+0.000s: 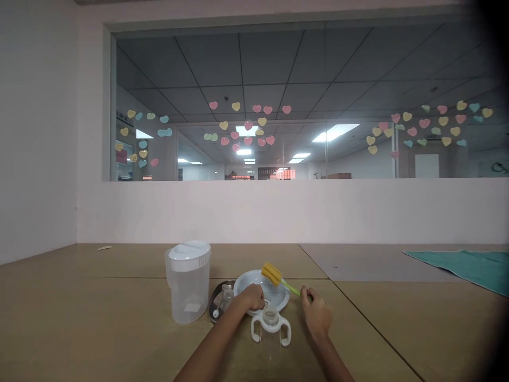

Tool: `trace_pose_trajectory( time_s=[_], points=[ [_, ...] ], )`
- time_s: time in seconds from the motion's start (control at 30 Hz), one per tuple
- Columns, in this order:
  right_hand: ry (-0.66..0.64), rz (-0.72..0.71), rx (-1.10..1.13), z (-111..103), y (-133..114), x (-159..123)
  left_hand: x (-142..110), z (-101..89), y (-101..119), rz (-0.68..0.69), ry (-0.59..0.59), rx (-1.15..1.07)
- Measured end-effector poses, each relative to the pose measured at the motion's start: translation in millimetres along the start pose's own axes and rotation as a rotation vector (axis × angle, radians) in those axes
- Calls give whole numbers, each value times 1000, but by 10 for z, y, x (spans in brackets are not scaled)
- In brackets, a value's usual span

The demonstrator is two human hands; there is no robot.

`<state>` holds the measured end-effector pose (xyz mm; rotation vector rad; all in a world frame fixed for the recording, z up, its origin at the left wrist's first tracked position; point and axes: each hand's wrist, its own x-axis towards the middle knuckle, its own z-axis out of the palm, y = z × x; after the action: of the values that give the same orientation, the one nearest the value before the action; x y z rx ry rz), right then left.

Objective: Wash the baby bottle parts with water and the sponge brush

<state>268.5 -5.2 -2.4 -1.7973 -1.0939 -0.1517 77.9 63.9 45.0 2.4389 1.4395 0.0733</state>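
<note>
Brush (273, 275) gripped in R hand (317, 314); L hand (253, 297) curled approx. 7 o'clock on bowl (243, 281), underside hidden, grip indeterminate.

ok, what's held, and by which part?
Right hand: the yellow-headed brush, by its green handle. Left hand: over the white bowl, grip unclear.
</note>
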Motion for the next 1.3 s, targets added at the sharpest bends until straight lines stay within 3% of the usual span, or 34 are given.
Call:
trace_pose_trajectory(
  time_s=[0.23,0.5,0.7,0.8,0.93,1.17,1.3],
  points=[
    [-95,46,-38,-17,-36,-7,-87,-53,-142,8,21,-19],
    [-93,12,-37,5,-23,-8,-384,-231,-157,70,334,-139],
    [-15,-150,-4,83,-14,-57,-682,-20,-191,122,574,-176],
    [50,-121,-23,115,9,-55,-706,132,-263,246,718,-292],
    [128,-138,35,147,35,-42,-695,204,-371,305,884,-255],
    [134,-361,187,160,30,-94,-730,202,-657,177,1165,-254],
    [121,-350,171,121,37,-92,-686,257,-826,69,1181,-251]
  ],
)
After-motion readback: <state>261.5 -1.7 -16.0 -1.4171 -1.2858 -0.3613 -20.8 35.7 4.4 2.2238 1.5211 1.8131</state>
